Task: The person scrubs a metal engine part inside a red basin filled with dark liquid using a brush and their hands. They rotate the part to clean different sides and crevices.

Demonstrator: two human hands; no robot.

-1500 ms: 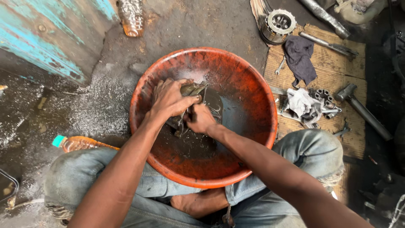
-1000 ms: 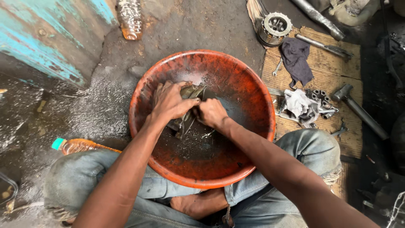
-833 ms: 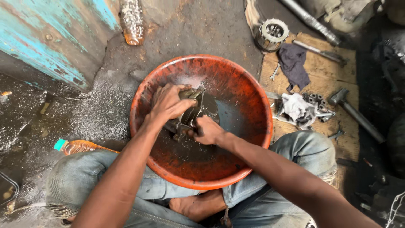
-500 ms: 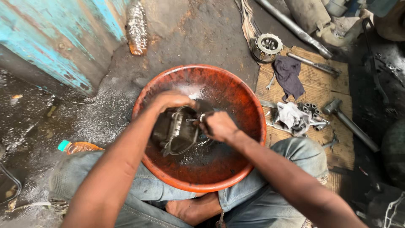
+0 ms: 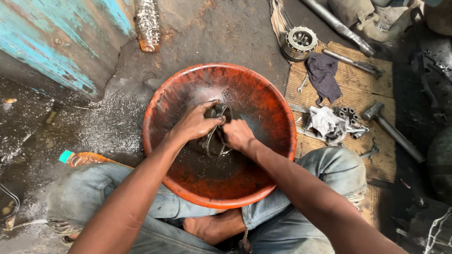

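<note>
A wide orange basin (image 5: 278, 117) with dark oily liquid sits on the ground between my knees. In its middle my left hand (image 5: 194, 123) grips a grey metal engine part (image 5: 215, 136) and holds it tilted on edge. My right hand (image 5: 238, 135) is closed against the part's right side; whatever it may hold is hidden by the fingers. Both hands are wet and touch the part just above the liquid.
Right of the basin lies a cardboard sheet (image 5: 362, 84) with a clutch drum (image 5: 298, 42), a dark rag (image 5: 324, 77), a white rag (image 5: 325, 123), small metal pieces, a spanner and a hammer (image 5: 391, 129). Plastic bottles lie at far left (image 5: 82, 159) and top (image 5: 147, 23). A blue wall (image 5: 52, 42) stands top left.
My left hand turned the metal part from lying flat to standing on edge, and my right hand moved back and forth against it. The view shifted slightly.
</note>
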